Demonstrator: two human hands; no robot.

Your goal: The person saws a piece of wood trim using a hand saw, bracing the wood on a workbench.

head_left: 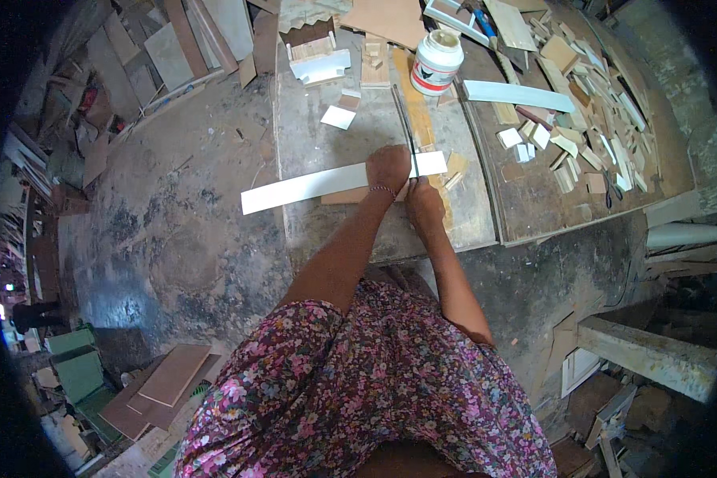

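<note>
A long white strip [303,188] lies across the wooden worktable, its left end sticking out past the table's left edge. My left hand [388,167] is closed over the strip and presses it down near its right end. Just beside it, my right hand [426,205] is closed around the near end of a narrow dark saw [405,118]. The saw points away from me and crosses the strip, leaving a short white piece to its right. Its handle is hidden in my fingers. Under the strip lies a flat brown board [344,196], partly covered by my left arm.
A white glue tub [437,62] stands open at the far side. Another white strip [519,95] and many wood offcuts [589,151] cover the right table, with a hammer [483,24] behind and scissors [611,191] at its right. White squares [338,117] lie beyond my left hand.
</note>
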